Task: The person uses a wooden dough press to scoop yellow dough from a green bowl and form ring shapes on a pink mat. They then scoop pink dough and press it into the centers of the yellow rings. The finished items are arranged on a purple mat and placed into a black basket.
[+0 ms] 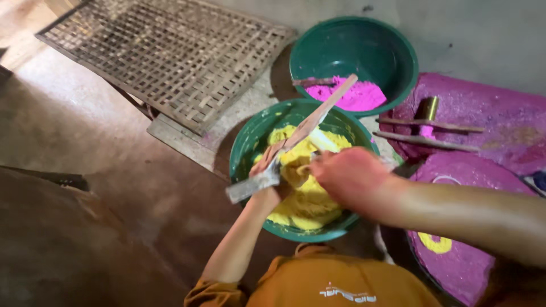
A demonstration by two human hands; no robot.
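Currently, yellow paste [310, 196] in the near green bowl [245, 149] is being scraped onto a wooden stick [310, 122], gripped by the left hand [267, 170]. The right hand [350, 176] is curled over the paste, its fingers' hold hidden; steady pressing along the stick seems called for.

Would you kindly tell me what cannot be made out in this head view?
- Right hand: fingertips blurred, so what they pinch is unclear.
- Left hand: grips a flat stick; its near end is smeared by motion.
- Yellow powder bowl: middle hidden by both hands.
- Pink powder bowl: front rim hidden by the stick.
- Pink tray: cut off by the bottom edge, crossed by the forearm.
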